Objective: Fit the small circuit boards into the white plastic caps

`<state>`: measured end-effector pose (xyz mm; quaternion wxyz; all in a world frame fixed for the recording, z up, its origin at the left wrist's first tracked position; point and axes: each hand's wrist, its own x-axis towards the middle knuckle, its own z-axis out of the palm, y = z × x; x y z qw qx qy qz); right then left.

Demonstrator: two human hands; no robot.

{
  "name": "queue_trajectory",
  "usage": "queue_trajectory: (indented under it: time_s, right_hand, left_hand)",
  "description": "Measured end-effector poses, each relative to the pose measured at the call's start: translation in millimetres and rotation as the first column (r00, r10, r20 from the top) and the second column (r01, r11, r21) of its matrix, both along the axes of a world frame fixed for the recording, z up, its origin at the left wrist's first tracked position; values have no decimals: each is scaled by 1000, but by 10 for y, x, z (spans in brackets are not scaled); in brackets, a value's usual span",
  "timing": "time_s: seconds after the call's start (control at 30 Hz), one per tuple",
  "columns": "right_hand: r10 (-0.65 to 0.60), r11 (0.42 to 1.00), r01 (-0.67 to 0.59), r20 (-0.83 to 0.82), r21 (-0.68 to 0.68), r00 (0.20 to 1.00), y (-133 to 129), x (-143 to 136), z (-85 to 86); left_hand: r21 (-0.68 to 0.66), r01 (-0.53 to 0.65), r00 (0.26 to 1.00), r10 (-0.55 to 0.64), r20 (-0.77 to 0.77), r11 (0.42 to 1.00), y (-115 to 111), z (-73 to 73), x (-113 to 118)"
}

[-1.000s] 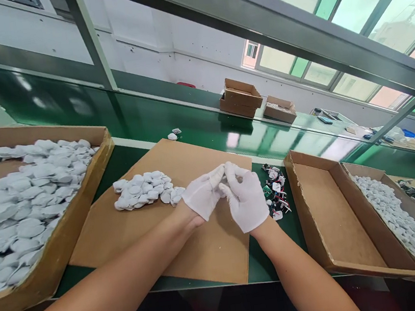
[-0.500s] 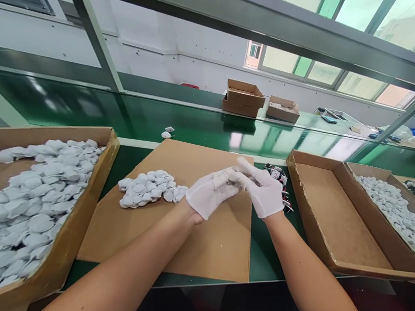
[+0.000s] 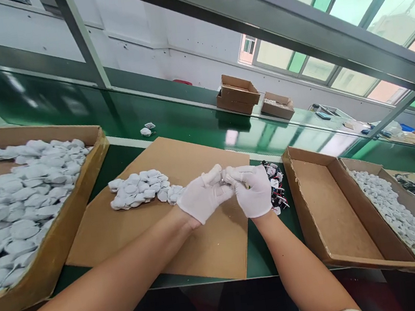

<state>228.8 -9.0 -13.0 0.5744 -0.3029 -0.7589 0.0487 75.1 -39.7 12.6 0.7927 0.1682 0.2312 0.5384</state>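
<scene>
Both hands wear white gloves and meet above the right part of a flat cardboard sheet (image 3: 204,243). My left hand (image 3: 203,193) is closed, its thumb and fingers pinched toward the other hand. Closed as well, my right hand (image 3: 253,190) pinches at the same spot. Whatever sits between the fingertips is small and mostly covered by the gloves, so its kind does not show. Left of my hands lies a pile of round white fabric-like pieces (image 3: 140,188) on the sheet. Just right of my right hand are small dark parts with red and white bits (image 3: 277,189).
A big cardboard box (image 3: 103,144) of white pieces stands at the left. At the right are a cardboard tray (image 3: 338,204) and another box of small white pieces (image 3: 396,211). Smaller boxes (image 3: 237,94) stand behind, beyond the green surface (image 3: 186,114). A metal beam crosses above.
My hands have drawn into a tighter pinch together, the right one lower and turned inward. The whole view has shifted slightly, moving the surroundings left.
</scene>
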Motion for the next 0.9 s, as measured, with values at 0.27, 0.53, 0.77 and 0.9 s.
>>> queue_trajectory:
  time_s: [0.27,0.53,0.77,0.9]
  right_hand:
    - [6,950,-24,-58,-312,998,-74,136,190]
    - [305,916,-302,-30,-265,952,-26,194,362]
    - [280,928,-278,-30,-249,960,-42,198,383]
    - [236,959,-212,117,-186,965,-19,232,415]
  left_hand:
    - [172,52,991,-30,-127,984,7,-14,-63]
    - [209,91,959,-29,-282,974,-69,71,-67]
    - [349,184,954,-82,-287,919,-53,57,-72]
    - [330,159,967,-79,-242,930,-38,37,-62]
